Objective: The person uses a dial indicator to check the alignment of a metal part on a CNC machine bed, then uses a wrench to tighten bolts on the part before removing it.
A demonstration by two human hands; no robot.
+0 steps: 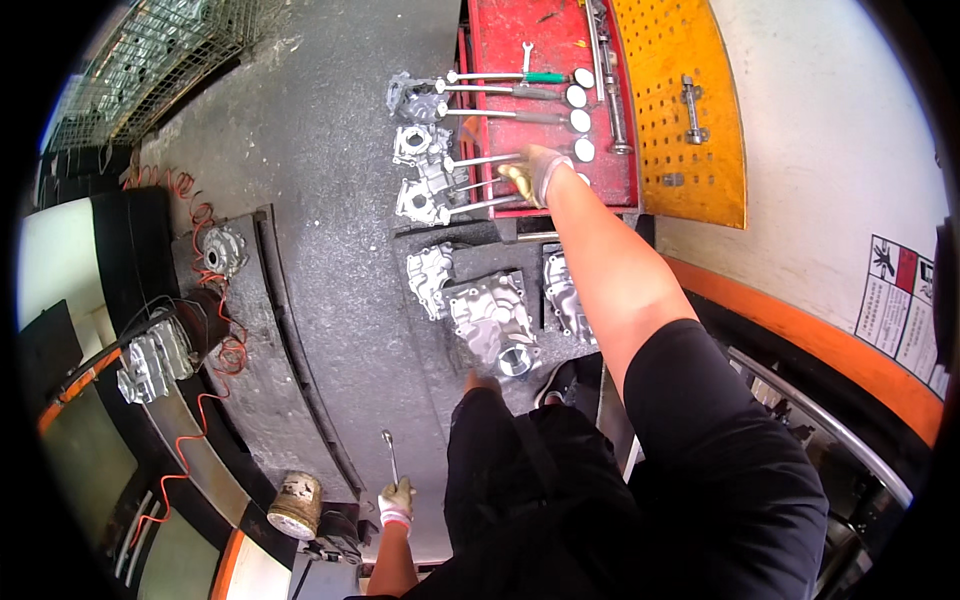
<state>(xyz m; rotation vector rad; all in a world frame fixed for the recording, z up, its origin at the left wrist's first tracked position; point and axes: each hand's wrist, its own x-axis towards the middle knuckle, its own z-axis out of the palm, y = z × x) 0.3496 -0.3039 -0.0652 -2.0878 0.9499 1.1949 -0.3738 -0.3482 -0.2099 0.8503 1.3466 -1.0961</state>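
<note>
R hand (pixel 535 172), gloved, reached out toward 12 o'clock over the edge of the red tool tray (pixel 560 40); its grip was closed around the long metal rod (pixel 480 160), which ran out toward 9 o'clock into a cast aluminium housing (pixel 420 143). More rods w/ round white end caps (pixel 578 97) lay in a row just above, at 12 o'clock from the hand, each pointing at another housing. A small wrench (pixel 526 55) lay on the tray further up. At 1 o'clock stood an orange pegboard (pixel 680 90) w/ a bolt-like part (pixel 691 108) on it.

L hand (pixel 396 500), also gloved, hung low at 7 o'clock, well apart from the R; grip closed on a slim spanner (pixel 389 455) pointing up.

Betw. the hands, at centre, a larger housing (pixel 492 320) sat on the dark gritty worktop (pixel 320 180), flanked by two similar castings. At 9 o'clock an orange coiled hose (pixel 215 300) ran past another casting (pixel 222 250). A round tin (pixel 294 505) sat just beside the L hand at 8 o'clock.
</note>
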